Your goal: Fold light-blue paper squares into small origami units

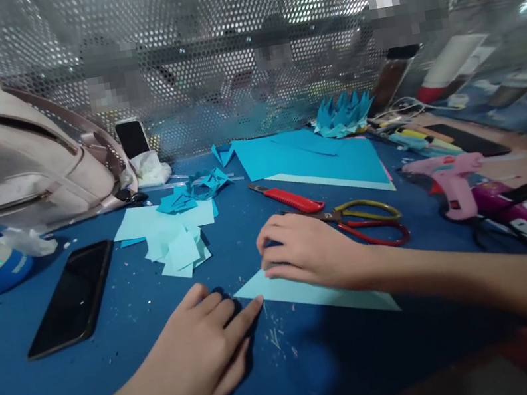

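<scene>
A light blue paper piece [310, 294], folded into a long triangle, lies flat on the blue table [124, 389]. My right hand [310, 250] rests palm down on its upper edge, fingers together, pressing it. My left hand [205, 349] lies on the table just left of the paper. Its index fingertip touches the paper's left corner. Neither hand grips anything.
Scissors [366, 224] with red and yellow handles and a red utility knife [289, 198] lie just behind my right hand. Cut paper squares [174, 239], a black phone [75, 296], a bag [14, 158], blue sheets [312, 155], a folded paper flower [343, 113] and pink glue guns [464, 187] surround them.
</scene>
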Motion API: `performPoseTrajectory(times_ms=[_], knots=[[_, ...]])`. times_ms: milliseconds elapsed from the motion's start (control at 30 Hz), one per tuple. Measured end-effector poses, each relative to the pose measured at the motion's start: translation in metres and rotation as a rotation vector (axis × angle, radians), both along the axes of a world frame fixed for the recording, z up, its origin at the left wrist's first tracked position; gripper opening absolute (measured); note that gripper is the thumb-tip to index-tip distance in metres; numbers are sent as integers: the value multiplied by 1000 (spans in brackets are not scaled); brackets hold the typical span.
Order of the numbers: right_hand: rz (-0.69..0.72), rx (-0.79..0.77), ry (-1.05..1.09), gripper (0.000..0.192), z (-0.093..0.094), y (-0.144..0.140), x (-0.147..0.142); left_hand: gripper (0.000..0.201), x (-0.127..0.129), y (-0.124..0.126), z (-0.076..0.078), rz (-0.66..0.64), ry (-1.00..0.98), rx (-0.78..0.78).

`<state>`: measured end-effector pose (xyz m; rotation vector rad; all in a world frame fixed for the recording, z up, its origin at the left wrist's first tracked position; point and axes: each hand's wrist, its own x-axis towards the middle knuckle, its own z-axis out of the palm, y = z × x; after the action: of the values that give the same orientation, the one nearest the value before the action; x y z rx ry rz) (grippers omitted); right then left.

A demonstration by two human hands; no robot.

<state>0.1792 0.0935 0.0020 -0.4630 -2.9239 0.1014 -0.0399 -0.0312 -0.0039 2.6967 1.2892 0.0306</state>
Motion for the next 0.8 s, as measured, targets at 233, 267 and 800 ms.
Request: performPoseTrajectory(times_ms=[233,267,800], knots=[[-45,-308,-192,20,20,6,-24,44,-1,-2,6,71,-107,-42],[-54,-373,-206,21,21,8,-25,40,-3,-2,5,116,-160,-46],[-59,-1003,171,36,13,1,7,29,30,31,9,719,-1045,-485]])
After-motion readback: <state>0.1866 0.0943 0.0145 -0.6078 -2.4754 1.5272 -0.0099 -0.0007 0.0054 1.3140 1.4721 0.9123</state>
